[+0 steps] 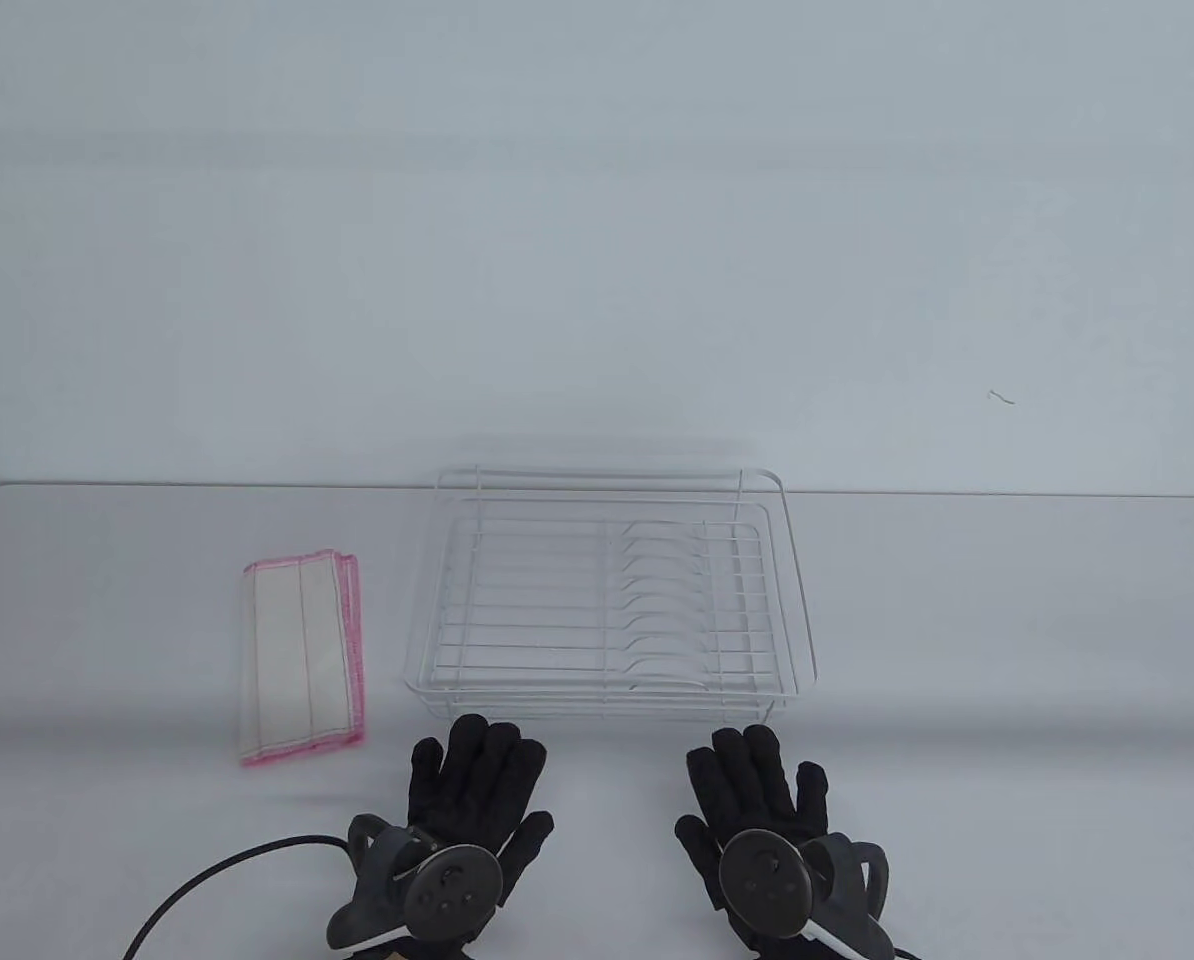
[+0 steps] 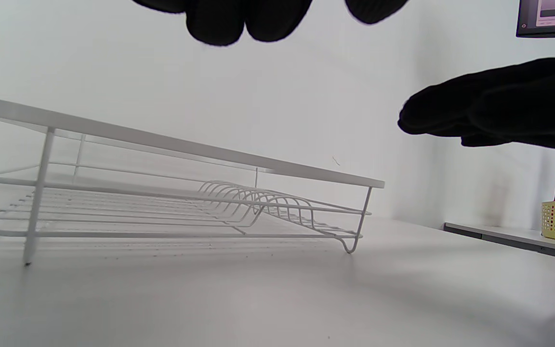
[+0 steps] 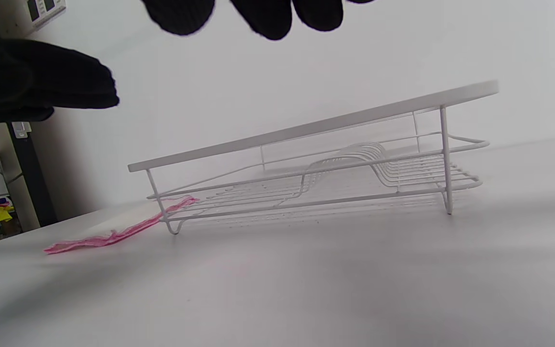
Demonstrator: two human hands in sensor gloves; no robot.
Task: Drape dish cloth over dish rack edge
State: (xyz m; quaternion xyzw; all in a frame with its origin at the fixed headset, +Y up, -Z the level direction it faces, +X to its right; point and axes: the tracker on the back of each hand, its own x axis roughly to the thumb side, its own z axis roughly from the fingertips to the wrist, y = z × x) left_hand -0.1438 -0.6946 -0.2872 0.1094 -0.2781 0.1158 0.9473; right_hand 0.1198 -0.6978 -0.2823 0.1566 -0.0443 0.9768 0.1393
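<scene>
Both gloved hands lie side by side at the near edge, palms down, holding nothing. The left hand (image 1: 472, 790) has its fingers (image 2: 248, 21) stretched forward and close together, thumb out to the side. The right hand (image 1: 757, 795) mirrors it, fingers (image 3: 268, 19) extended, thumb pointing inward toward the other hand.
</scene>
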